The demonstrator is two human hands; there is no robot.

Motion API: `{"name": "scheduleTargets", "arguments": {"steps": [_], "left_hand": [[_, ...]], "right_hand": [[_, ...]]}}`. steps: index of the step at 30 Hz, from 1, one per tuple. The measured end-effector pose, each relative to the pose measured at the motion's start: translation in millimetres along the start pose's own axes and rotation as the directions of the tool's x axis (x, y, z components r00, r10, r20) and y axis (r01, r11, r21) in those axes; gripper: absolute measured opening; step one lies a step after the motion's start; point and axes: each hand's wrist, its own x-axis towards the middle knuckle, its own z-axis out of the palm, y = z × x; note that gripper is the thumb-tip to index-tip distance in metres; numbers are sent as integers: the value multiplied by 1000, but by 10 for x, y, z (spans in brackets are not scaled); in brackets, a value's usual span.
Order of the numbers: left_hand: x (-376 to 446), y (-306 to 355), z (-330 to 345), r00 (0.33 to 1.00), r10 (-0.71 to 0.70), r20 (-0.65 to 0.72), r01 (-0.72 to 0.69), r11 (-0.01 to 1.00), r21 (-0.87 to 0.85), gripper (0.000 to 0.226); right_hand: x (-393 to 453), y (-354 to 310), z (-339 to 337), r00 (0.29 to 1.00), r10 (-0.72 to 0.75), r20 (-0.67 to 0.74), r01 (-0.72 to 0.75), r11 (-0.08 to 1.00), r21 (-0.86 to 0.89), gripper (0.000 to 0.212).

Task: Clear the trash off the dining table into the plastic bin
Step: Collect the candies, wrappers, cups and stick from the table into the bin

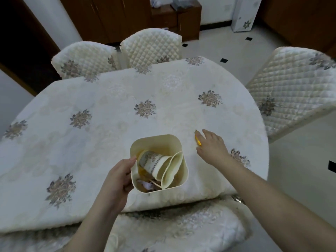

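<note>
A cream plastic bin (179, 142) stands on the dining table (109, 106) near its front edge. Inside it lie two crushed paper cups (160, 166), crumpled paper and orange scraps. My left hand (118, 179) grips the bin's left wall, thumb on the rim. To the right of the bin, my right hand (211, 147) rests palm-down on the tablecloth over a small yellow-orange scrap (197, 139). Only the scrap's left edge shows beside my fingers. Whether the fingers have closed on it cannot be told.
The table carries a cream cloth with grey-brown flower motifs. Quilted covered chairs stand at the far side (151, 48), (83, 59), at the right (294, 88) and just below me (181, 228). Wooden cabinets (116, 17) line the back wall.
</note>
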Motion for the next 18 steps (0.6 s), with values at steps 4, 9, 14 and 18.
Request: {"name": "scheduleTargets", "arguments": {"steps": [4, 9, 14, 18], "left_hand": [[35, 12, -50, 998, 11, -58, -12, 1000, -17, 35], [34, 0, -104, 998, -4, -67, 2, 999, -33, 50], [22, -24, -190, 996, 4, -94, -6, 1000, -31, 49], [8, -48, -259, 994, 1, -113, -7, 998, -56, 49]], "right_hand": [[282, -12, 189, 982, 62, 180, -78, 994, 79, 70], [536, 29, 396, 946, 305, 112, -323, 920, 220, 55], [611, 8, 447, 940, 316, 131, -339, 910, 237, 26], [497, -130, 210, 933, 287, 219, -355, 838, 415, 25]]}}
